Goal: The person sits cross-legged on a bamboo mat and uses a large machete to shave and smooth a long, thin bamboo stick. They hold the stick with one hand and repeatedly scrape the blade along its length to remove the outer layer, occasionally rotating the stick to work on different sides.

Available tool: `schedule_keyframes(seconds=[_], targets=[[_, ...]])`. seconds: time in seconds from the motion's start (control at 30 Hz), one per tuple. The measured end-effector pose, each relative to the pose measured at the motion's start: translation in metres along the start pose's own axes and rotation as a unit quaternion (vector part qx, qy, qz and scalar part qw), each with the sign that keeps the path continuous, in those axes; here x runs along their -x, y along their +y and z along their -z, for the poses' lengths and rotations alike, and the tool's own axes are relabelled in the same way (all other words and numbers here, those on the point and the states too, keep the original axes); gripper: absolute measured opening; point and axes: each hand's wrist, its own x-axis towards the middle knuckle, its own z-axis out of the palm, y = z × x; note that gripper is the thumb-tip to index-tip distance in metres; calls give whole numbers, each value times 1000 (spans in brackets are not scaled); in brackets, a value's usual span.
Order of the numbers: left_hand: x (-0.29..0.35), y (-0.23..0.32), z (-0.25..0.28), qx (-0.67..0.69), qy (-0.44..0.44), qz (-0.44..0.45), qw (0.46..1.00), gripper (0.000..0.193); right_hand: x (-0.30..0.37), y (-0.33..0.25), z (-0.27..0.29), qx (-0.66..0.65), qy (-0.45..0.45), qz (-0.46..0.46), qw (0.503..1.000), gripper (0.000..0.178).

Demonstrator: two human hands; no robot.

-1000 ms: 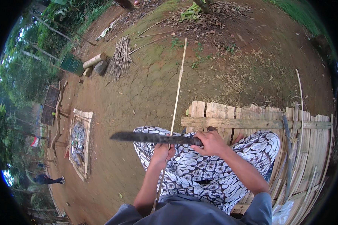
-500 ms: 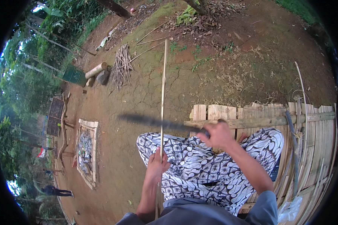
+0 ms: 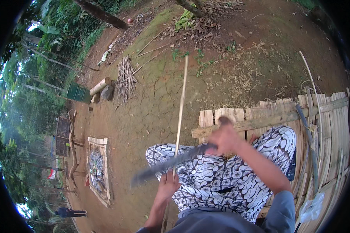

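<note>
My right hand (image 3: 223,139) is wrapped around the dark handle of a machete (image 3: 165,165), whose blurred blade points left and toward me. The blade passes over a long, pale bamboo strip (image 3: 181,103), just beyond my left hand; whether it touches the strip I cannot tell. My left hand (image 3: 168,185) is closed on this strip, above my left leg. One end of the strip reaches far out over the ground, and the other runs back beside my body. Black-and-white patterned cloth (image 3: 206,167) covers my crossed legs.
I sit on a bamboo slat platform (image 3: 330,128) with loose sticks and a clear plastic bag (image 3: 312,207) on the right. Thin shavings (image 3: 245,77) litter the ground ahead. A stick pile (image 3: 126,79), a green drum (image 3: 79,92) and a framed pit (image 3: 107,171) lie left. A person (image 3: 70,212) is far left.
The machete's blade has swung toward me, from pointing slightly away to slanting down over the strip near my left hand. The strip's far end now leans more to the right. The whole view has shifted slightly.
</note>
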Motion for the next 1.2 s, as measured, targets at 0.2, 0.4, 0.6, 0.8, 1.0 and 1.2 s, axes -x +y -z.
schedule_keyframes(seconds=[0.2, 0.4, 0.6, 0.8, 1.0, 1.2], targets=[[31, -18, 61, -72, -9, -62, 995, 43, -36, 94, 59, -24, 129, -460, 878, 62], [-2, 19, 62, 77, -3, -25, 997, 39, -29, 66, 9, -309, 253, -336, 853, 54], [-18, 22, 52, 191, -93, -67, 975, 33, -20, 38, 1, -253, 216, -281, 900, 46], [-25, 15, 2, 17, -121, -154, 980, 15, -15, -6, -10, -286, 166, -191, 924, 36], [-11, 29, -21, -2, -214, -167, 962, 13, -7, -44, -6, -157, 135, 32, 978, 37], [8, 13, -11, 51, -232, -83, 968, 16, -9, -9, -6, -38, 139, 165, 976, 46]])
